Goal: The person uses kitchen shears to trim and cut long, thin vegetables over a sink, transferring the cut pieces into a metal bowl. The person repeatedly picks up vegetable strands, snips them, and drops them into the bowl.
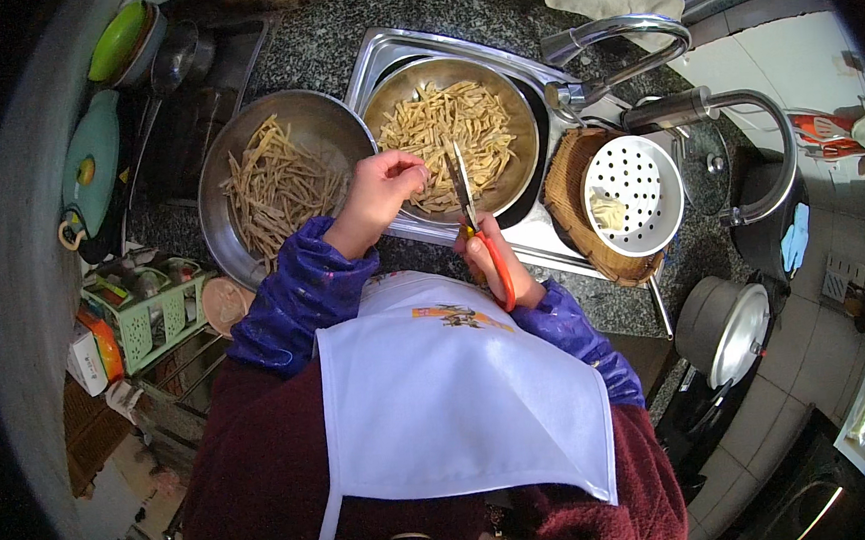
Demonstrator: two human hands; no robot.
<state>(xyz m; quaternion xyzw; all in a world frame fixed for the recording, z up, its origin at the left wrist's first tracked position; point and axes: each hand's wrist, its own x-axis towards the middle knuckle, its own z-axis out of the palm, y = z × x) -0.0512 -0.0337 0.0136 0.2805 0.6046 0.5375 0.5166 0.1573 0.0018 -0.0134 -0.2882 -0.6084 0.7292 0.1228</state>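
My left hand (384,195) is closed in a pinch at the near left rim of a round metal bowl (375,101). Whatever its fingertips hold is too small to make out. In my right hand (513,269) is a pair of scissors (498,265) with red handles, its blades pointing away from me over the bowl. Pale yellowish strips (453,128) are heaped in this bowl, which sits in the steel sink (377,53). Left of it, a wider metal basin (322,117) holds browner thin strips (271,181), nearest my left forearm.
Right of the sink, a white colander (659,174) with a pale lump in it rests on a woven basket (570,195). Two curved taps (677,37) reach in from the far right. A pot (727,325) stands at right, a green plastic basket (160,324) at left.
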